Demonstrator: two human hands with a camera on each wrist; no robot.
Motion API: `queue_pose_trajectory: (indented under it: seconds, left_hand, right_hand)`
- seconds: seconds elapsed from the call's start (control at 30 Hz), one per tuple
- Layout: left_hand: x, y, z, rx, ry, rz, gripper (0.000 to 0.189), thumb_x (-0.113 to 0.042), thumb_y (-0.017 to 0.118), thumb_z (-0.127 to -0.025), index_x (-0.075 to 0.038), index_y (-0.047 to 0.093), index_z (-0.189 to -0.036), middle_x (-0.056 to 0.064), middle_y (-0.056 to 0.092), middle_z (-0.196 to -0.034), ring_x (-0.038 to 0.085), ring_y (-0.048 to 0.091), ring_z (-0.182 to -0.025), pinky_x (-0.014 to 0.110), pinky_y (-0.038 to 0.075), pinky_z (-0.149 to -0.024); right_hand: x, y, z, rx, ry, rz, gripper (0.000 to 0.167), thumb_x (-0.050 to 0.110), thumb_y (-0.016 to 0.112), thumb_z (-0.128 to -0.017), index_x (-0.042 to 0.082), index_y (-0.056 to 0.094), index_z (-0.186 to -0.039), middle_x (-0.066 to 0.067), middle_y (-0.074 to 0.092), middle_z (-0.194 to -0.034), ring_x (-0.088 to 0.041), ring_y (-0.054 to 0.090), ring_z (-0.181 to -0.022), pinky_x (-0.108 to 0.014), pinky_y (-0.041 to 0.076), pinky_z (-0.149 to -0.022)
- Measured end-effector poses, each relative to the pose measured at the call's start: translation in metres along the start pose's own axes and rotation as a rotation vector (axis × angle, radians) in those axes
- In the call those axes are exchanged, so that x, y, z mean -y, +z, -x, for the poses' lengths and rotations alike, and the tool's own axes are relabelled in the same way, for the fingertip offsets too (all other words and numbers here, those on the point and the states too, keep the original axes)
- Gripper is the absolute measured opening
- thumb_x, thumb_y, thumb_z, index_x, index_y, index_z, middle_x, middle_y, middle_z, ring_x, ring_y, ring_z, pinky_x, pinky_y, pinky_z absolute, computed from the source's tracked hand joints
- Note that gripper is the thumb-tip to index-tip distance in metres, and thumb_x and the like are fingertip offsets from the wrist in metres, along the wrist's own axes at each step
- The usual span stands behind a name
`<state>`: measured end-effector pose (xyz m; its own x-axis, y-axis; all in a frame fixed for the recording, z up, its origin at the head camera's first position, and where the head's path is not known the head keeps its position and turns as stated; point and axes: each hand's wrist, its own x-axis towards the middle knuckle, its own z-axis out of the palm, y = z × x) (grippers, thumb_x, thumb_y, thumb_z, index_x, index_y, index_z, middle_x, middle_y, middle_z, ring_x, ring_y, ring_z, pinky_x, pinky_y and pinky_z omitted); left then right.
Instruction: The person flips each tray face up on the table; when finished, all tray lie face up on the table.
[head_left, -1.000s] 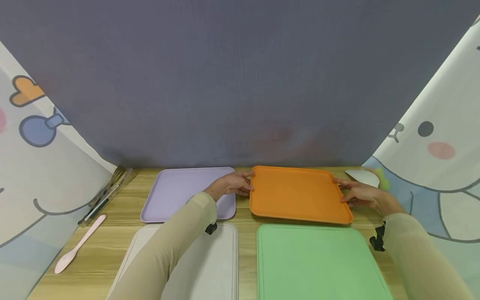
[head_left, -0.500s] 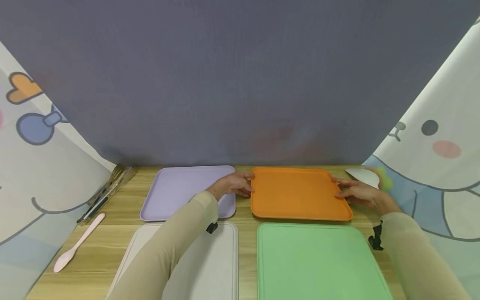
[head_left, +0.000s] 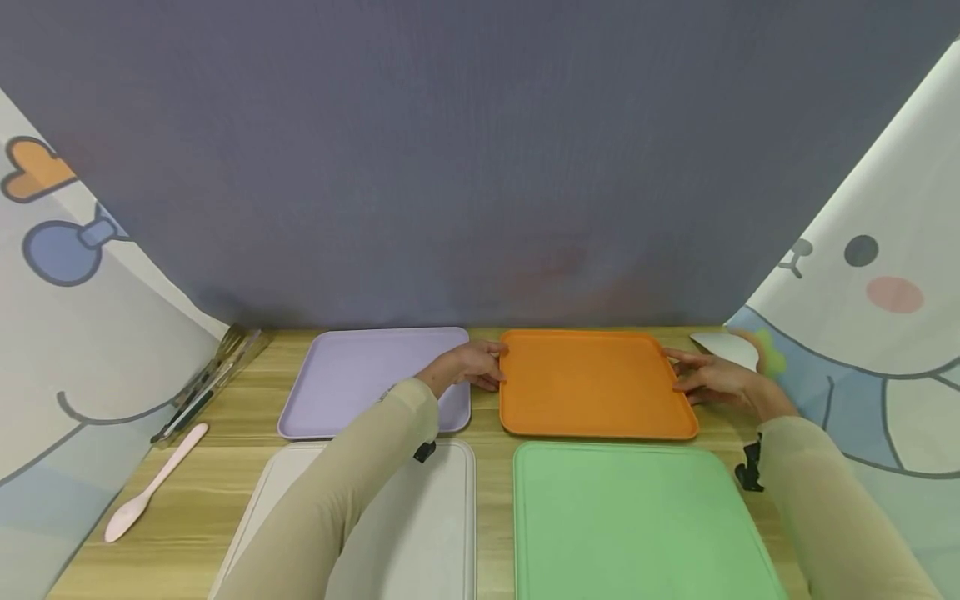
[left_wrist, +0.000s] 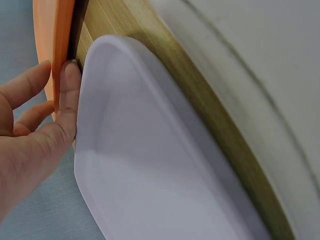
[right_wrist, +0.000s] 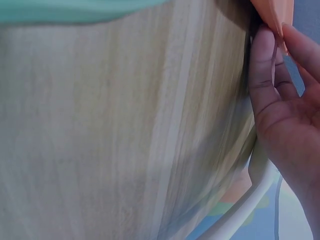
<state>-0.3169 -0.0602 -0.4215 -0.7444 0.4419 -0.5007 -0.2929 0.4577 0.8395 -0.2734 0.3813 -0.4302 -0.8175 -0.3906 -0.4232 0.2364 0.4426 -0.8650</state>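
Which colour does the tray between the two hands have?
The tray is plain orange; the head view shows it best.

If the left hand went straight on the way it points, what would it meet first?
The orange tray: the left hand pinches its left edge, so no gap seems to lie between.

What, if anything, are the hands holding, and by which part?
An orange tray, by its two short edges: the left hand pinches the left one, the right hand the right one.
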Motion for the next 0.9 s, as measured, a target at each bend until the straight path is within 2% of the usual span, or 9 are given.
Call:
queue_pose_trajectory:
  seconds: [0.2, 0.3, 0.5, 0.9]
  left_hand:
    - [-0.001, 0.001, 0.002, -0.028, 0.002, -0.034, 0.076, 0.009, 0.063, -0.090, -0.008, 0.032, -0.157, 0.018, 0.069, -0.115, 0.013, 0.064, -0.069, 0.028, 0.060, -0.074]
    - [0.000, 0.002, 0.003, -0.030, 0.005, -0.046, 0.075, 0.009, 0.063, -0.090, -0.007, 0.032, -0.157, 0.015, 0.072, -0.102, 0.014, 0.064, -0.068, 0.028, 0.060, -0.074]
    - [-0.002, 0.003, 0.005, -0.045, 0.012, -0.070, 0.074, 0.008, 0.063, -0.091, -0.007, 0.033, -0.157, 0.006, 0.067, -0.080, 0.014, 0.062, -0.067, 0.031, 0.061, -0.076]
    - [-0.002, 0.006, 0.008, -0.100, 0.054, -0.101, 0.068, 0.014, 0.058, -0.088, -0.003, 0.041, -0.152, 0.007, 0.061, -0.076, 0.013, 0.060, -0.065, 0.032, 0.061, -0.073]
  right_hand:
    - [0.000, 0.001, 0.001, 0.005, 0.002, 0.023, 0.087, 0.006, 0.060, -0.098, 0.003, -0.001, -0.160, -0.008, 0.045, -0.120, -0.014, 0.064, -0.090, -0.033, 0.059, -0.079]
    - [-0.001, 0.001, 0.002, -0.002, 0.001, 0.039, 0.086, 0.006, 0.060, -0.098, 0.003, 0.001, -0.160, -0.008, 0.045, -0.119, -0.013, 0.064, -0.089, -0.033, 0.059, -0.079]
    - [0.000, 0.000, 0.004, -0.026, -0.001, 0.037, 0.087, 0.005, 0.062, -0.097, 0.005, 0.003, -0.161, -0.008, 0.048, -0.119, -0.013, 0.065, -0.090, -0.033, 0.059, -0.080]
    - [0.009, 0.004, 0.006, -0.041, -0.027, 0.064, 0.086, 0.003, 0.063, -0.095, 0.001, 0.007, -0.160, -0.013, 0.048, -0.119, -0.012, 0.065, -0.090, -0.033, 0.059, -0.080]
